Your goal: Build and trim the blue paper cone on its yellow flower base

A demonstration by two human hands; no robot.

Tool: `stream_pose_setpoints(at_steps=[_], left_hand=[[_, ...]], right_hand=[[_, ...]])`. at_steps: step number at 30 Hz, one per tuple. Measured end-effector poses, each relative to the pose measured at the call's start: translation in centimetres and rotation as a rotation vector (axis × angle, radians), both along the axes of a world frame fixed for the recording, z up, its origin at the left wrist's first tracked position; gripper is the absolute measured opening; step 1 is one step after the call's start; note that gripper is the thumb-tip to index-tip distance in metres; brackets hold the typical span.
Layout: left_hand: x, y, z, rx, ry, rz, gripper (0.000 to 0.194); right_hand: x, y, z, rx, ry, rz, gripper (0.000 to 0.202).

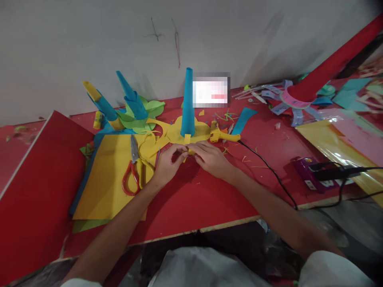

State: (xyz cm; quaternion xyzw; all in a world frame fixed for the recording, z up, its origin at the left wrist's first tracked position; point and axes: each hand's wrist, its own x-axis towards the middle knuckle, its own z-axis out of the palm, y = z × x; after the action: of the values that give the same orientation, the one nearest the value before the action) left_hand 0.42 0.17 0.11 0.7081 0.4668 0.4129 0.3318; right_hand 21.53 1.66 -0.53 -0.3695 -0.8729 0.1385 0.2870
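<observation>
our left hand (171, 162) and right hand (213, 158) are close together just in front of the tall blue cone (188, 101), fingertips pinched on a small yellow piece (191, 152) that our fingers partly hide. the cone stands upright on a yellow petal-shaped paper (202, 130).

just right of the cone lie a yellow glue gun (229, 136) and a blue paper strip (244, 120); a black cord (271, 170) runs from the gun toward a purple box (317, 175), well to the cone's right. left of the cone and nearer us, scissors (135, 151) with red and yellow handles lie on a yellow sheet (103, 175). beyond that sheet, also left of the cone, are a blue cone with green leaf shapes (135, 105) and a tilted blue roll with a yellow tip (105, 107). far right of the cone, a long red tube (332, 65) slants up from a pink collar (295, 100). everything sits on a red bench (196, 203) against a grey wall (98, 36).
</observation>
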Motion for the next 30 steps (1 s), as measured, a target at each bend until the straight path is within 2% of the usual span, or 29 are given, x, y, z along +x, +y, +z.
stream_pose_setpoints(at_steps=[6, 16, 23, 30], left_hand=[[-0.3, 0.1, -0.6, 0.04, 0.222, -0.073, 0.028], [-0.1, -0.1, -1.1, 0.186, 0.585, -0.125, 0.037], [-0.1, -0.3, -0.9, 0.206, 0.687, -0.136, 0.041], [-0.1, -0.4, -0.5, 0.216, 0.77, -0.167, 0.035]], right_hand=[[0.5, 1.1, -0.7, 0.02, -0.038, -0.035, 0.043], [0.5, 1.5, -1.5, 0.011, -0.121, -0.035, 0.045], [0.3, 1.3, -0.9, 0.059, -0.213, -0.071, 0.036], [0.3, 1.6, -1.9, 0.061, -0.179, -0.017, 0.041]])
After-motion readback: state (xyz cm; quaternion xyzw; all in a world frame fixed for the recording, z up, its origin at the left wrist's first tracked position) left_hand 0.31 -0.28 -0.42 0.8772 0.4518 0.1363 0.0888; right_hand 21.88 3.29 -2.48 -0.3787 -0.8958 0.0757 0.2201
